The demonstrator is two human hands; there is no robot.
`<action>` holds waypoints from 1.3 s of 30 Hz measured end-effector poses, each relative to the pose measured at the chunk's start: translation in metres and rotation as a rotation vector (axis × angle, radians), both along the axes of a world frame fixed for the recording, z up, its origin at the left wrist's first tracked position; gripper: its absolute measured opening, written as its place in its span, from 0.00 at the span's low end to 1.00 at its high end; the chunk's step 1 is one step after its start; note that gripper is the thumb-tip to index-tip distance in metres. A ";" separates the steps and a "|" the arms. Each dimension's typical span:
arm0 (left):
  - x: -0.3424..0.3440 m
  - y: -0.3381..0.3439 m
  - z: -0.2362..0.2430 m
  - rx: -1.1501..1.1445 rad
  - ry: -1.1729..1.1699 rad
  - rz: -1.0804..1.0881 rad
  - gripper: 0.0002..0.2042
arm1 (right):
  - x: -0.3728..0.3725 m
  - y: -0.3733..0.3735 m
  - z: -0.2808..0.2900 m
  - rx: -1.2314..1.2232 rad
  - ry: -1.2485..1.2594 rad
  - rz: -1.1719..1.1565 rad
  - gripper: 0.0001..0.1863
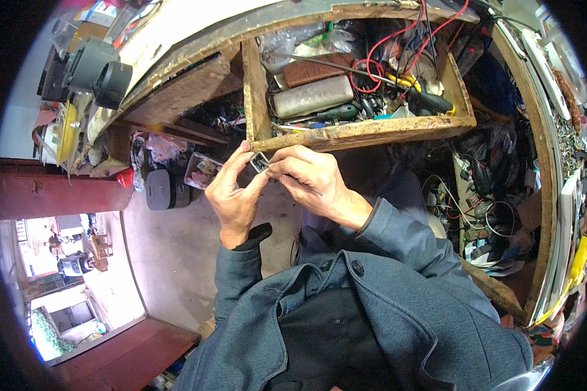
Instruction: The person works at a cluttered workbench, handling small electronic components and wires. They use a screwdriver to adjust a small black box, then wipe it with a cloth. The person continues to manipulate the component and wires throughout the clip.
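Observation:
Just below the front edge of an open wooden drawer (365, 132), both my hands meet at a small rectangular part (259, 163) with a pale rim and a dark middle. My left hand (231, 199) pinches it between thumb and fingers. Against its right side lie the closed fingertips of my right hand (316, 177). A thin dark sliver, perhaps the end of a slim tool, shows below the right fingers; what that hand holds cannot be made out.
The drawer holds a grey case (313, 96), a brown case (319, 69), a green-handled screwdriver (338, 113) and red wires (370, 58). A black cylindrical device (111, 83) stands on the bench at upper left. Cables and clutter fill the shelf (546, 215) at right. A dark box (165, 189) sits on the floor.

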State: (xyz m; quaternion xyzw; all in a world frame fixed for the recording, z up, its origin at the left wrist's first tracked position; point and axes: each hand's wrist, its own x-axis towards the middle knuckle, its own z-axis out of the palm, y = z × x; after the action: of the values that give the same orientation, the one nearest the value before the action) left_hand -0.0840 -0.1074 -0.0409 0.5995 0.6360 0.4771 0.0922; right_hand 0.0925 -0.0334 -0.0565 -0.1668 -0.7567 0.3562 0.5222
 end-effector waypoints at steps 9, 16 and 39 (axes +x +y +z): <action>0.001 0.001 0.009 -0.028 0.020 0.010 0.19 | 0.001 0.004 0.008 0.053 -0.078 0.018 0.11; 0.000 0.002 0.011 -0.040 0.010 0.004 0.19 | 0.005 0.011 0.015 0.041 -0.113 0.079 0.13; 0.000 0.001 0.011 -0.052 -0.034 -0.004 0.18 | 0.001 0.003 0.007 0.075 -0.101 0.013 0.15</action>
State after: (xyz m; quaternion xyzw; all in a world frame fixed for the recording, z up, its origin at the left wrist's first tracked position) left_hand -0.0844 -0.1062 -0.0300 0.5902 0.6452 0.4702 0.1196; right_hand 0.0936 -0.0308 -0.0496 -0.1601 -0.7958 0.3222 0.4871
